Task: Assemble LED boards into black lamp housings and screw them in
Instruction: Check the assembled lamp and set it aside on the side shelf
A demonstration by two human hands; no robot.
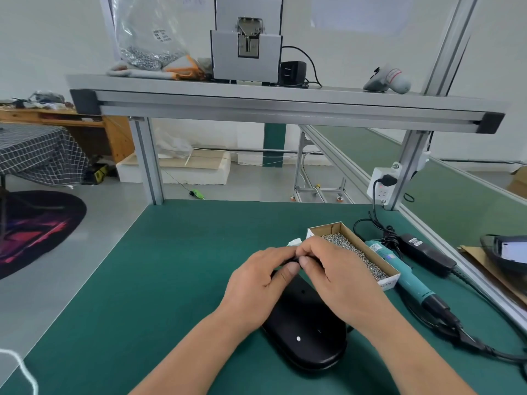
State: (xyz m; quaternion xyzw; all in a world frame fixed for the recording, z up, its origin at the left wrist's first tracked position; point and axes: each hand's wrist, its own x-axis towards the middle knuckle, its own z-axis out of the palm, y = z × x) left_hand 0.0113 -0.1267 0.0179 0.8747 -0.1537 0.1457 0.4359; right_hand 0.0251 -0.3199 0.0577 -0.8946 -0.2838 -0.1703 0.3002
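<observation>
Centre frame: my left hand [256,283] grips the far end of the black housing [305,337]; my right hand [336,275] curls, its hold hidden. Board fitting, I judge; next, 1 screw from the box [325,226].

White walls [57,38] stood far. Grey floor [85,252] lay left, with a round dark rug [37,229] on it. Wooden desk [85,124] and checked-cloth table [40,155] were far left. Aluminium shelf [285,106] spanned above the green bench top [142,280]. Light was even.
</observation>
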